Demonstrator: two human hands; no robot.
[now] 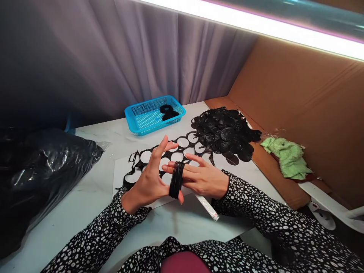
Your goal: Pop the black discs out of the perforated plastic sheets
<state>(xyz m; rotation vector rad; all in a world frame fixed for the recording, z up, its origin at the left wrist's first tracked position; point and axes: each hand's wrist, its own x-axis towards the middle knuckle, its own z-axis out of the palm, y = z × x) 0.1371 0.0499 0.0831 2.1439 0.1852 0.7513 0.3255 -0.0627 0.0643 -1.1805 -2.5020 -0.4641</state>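
A bundle of thin black rings (pixel 176 179) is looped over fingers of both hands, in front of my body. My left hand (pixel 151 178) has its thumb through the bundle, while its other fingers stretch upward and apart. Fingers of my right hand (pixel 203 177) pass through the rings from the right, their tips showing on the left side. A flat white stick (pixel 207 207) slants out from beneath my right hand; its upper end is hidden. Under both hands lies a black sheet (pixel 167 155) with rows of round holes, on a white board (pixel 119 167).
A blue basket (pixel 155 128) with a few black rings stands at the back. Right of the holed sheet is a heap of black discs and scraps (pixel 224 132). A green cloth (pixel 287 157) lies far right, a black plastic bag (pixel 51 163) far left. A lit tube (pixel 241 26) crosses overhead.
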